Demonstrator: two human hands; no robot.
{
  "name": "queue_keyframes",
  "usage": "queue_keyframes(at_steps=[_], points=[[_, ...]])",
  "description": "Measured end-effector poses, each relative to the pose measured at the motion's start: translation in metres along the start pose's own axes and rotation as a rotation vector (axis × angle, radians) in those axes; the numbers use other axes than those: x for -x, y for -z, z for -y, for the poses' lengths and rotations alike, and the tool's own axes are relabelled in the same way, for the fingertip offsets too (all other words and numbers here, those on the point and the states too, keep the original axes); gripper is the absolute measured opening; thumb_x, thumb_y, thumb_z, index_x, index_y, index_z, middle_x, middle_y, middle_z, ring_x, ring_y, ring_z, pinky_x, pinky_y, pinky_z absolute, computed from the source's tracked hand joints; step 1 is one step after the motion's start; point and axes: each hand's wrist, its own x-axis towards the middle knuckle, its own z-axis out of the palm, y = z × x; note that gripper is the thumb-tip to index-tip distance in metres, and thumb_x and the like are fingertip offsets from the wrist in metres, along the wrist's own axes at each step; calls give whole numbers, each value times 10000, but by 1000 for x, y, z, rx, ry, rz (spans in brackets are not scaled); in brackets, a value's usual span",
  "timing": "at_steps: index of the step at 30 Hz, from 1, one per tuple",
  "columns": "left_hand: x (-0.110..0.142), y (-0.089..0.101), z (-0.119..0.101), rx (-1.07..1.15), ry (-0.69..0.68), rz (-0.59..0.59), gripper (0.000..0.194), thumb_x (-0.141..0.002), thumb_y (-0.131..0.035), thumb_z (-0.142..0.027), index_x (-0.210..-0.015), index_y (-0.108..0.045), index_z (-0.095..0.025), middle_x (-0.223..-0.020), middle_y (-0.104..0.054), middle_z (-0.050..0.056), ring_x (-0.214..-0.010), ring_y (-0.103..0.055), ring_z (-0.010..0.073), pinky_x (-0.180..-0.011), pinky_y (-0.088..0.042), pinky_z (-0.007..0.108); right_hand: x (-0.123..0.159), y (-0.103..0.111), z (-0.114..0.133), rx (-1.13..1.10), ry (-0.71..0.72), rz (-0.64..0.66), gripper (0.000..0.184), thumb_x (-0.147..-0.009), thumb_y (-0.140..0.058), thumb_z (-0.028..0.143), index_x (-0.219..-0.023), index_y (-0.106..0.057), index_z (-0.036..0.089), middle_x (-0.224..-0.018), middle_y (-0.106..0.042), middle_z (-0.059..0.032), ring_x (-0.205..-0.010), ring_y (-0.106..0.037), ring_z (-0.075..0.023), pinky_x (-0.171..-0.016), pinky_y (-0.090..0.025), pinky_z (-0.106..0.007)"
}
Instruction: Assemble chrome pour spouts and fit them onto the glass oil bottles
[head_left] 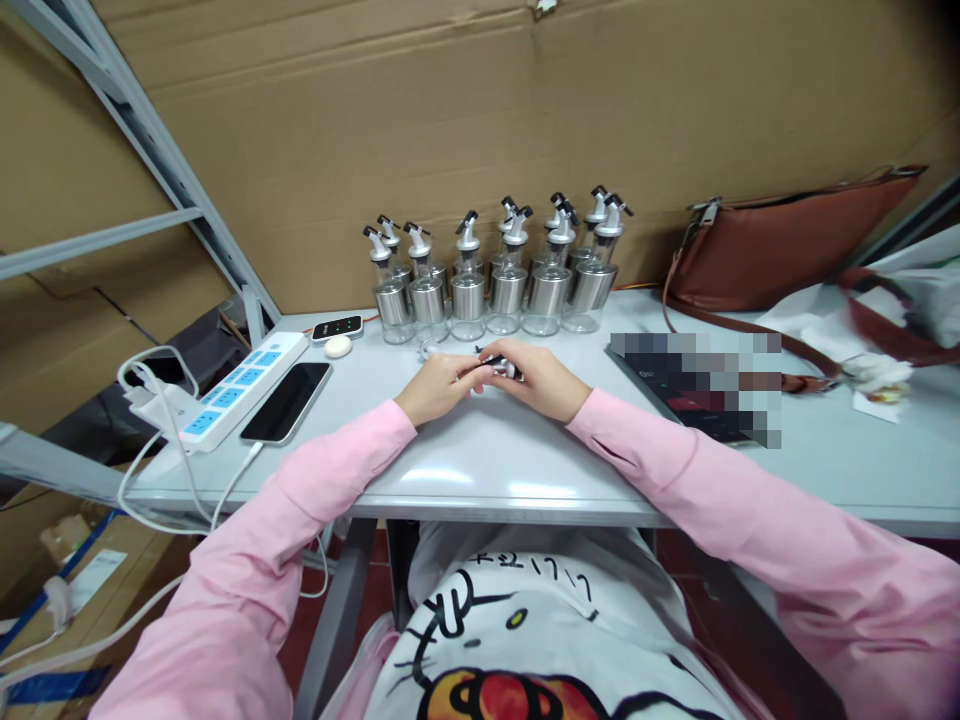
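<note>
Pink sleeves (637,435) stretched over the pale desk (450,450). Black handwritten-looking characters on the white shirt (555,640), near side, ending in maybe "1717", rest too creased to read. White label (100,582) at near left, way too tiny. Right hand (547,380) with fingers (501,346) curled over and pinching a small dark-and-silver part (504,367), mid-desk, in front of the steel-and-glass bottles (506,295). Left hand (436,388) right up against it, fingers mostly tucked out of sight, so can't tell how tightly closed. Something clear (429,348) peeking out just beyond, honestly no clue. Flat dark thing (652,375) over right, pixelated to mush lol. White plastic (919,270) at far right, cut off.
</note>
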Motion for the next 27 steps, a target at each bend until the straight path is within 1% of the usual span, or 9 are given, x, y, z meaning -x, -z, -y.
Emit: queue_keyframes(at_steps=[3,8,13,16,20,24,27], points=[[0,0,0,11,3,1,340,-899,-438,-334,-690,-629,-145,-613,-617,-7,-571,-552,102,-604,-385,215,0,1,2,15,-15,7,170,-879,-506,344,-927,-553,188,-871,-631,-68,-765,-586,-183,-672,-439,-279],[0,1,-4,9,12,-11,361,-907,-428,-343,-671,-619,-148,-598,-612,-11,-561,-546,100,-603,-384,213,0,3,5,32,-40,-13,176,-879,-510,348,-951,-538,190,-853,-617,-50,-668,-551,-148,-609,-415,-252],[1,1,-2,-5,15,-11,367,-909,-430,-347,-663,-619,-151,-614,-624,-10,-561,-547,98,-607,-383,214,0,3,5,30,-17,-13,196,-889,-491,369,-801,-525,197,-722,-570,-15,-609,-506,-132,-579,-378,-240],[1,0,-1,-9,13,-1,359,-908,-430,-349,-677,-620,-149,-623,-622,-10,-564,-546,97,-601,-382,210,0,3,4,39,14,-19,210,-894,-487,362,-768,-515,197,-695,-546,-8,-609,-495,-133,-576,-362,-237],[1,0,-2,-2,10,-12,346,-913,-419,-357,-731,-626,-148,-674,-630,-1,-585,-551,97,-603,-392,204,0,3,4,47,28,-41,210,-898,-482,354,-760,-515,199,-697,-539,-8,-612,-493,-136,-577,-353,-237],[0,1,-4,12,21,-39,272,-906,-440,-342,-864,-629,-151,-733,-649,5,-592,-558,95,-589,-401,198,1,3,3,72,4,-51,226,-895,-484,381,-771,-534,199,-709,-552,-16,-621,-500,-145,-582,-352,-243],[0,1,-3,-12,16,-61,237,-898,-459,-323,-925,-618,-150,-775,-664,13,-585,-562,94,-569,-399,195,1,3,2,89,-13,-50,247,-892,-484,407,-773,-538,197,-718,-559,-22,-626,-500,-147,-588,-356,-245]])
